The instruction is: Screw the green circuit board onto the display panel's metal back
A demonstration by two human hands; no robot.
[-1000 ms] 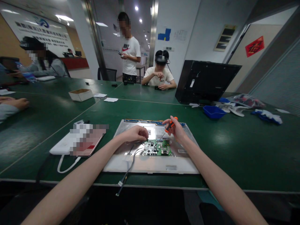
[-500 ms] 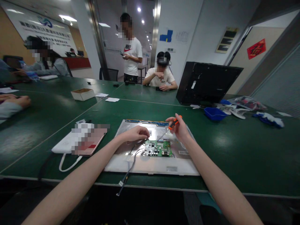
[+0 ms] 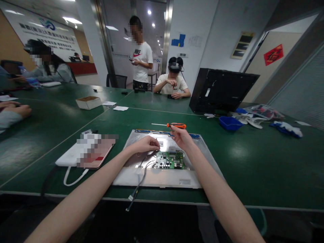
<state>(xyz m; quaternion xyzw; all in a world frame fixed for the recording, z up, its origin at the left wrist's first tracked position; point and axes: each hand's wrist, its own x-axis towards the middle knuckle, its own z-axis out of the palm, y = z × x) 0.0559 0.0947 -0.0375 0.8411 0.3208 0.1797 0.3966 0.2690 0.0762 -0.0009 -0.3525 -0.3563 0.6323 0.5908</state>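
Observation:
A flat silver display panel [image 3: 152,177] lies in front of me, with a green circuit board [image 3: 170,160] on its back. My left hand [image 3: 149,144] is closed at the board's upper left corner, fingertips pressed together; what they pinch is hidden. Dark cables [image 3: 145,175] run from near those fingers down over the panel's front edge. My right hand [image 3: 180,135] grips an orange and black screwdriver [image 3: 178,126] above the panel's far edge. Its shaft lies level and points left, clear of the board.
Left of the panel lie a white power bank [image 3: 73,152] and a phone [image 3: 97,153], joined to a white cable. A cardboard box [image 3: 88,102], a black monitor casing [image 3: 220,91] and a blue tray [image 3: 230,123] stand farther back. Other people are around the green table [image 3: 265,162].
My right hand has lifted the screwdriver off the board and moved left and away from me. The shaft has swung from slanting down to level. My left hand has stayed in place.

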